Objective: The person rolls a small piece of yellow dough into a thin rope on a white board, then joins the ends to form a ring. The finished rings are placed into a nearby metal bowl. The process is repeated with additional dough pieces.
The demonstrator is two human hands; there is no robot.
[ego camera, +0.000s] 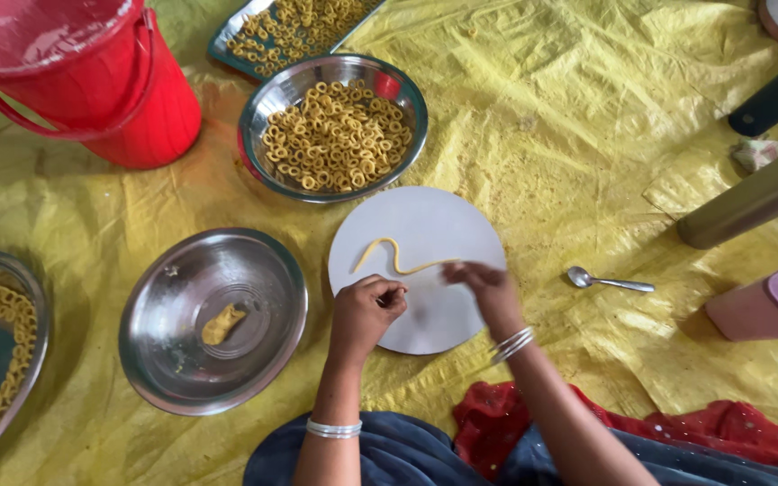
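A thin yellow dough rope [393, 256] lies in a wavy line on a round white board [425, 225] on the yellow sheet. My right hand [483, 286] presses on the rope's right end with its fingers. My left hand [366, 310] rests on the board's left edge, fingers curled, the fingertips pinched close to the rope; whether it holds a bit of dough I cannot tell. Left of the board stands a steel bowl [182, 360] with a small lump of yellow dough [222, 324] in it.
A steel bowl [258, 108] full of yellow dough rings sits behind the board, a tray of rings [227, 40] beyond it. A red bucket [128, 99] stands far left, another ring-filled plate [33, 297] at the left edge. A spoon [605, 281] lies right; pink container [772, 310] and furniture legs [749, 202] farther right.
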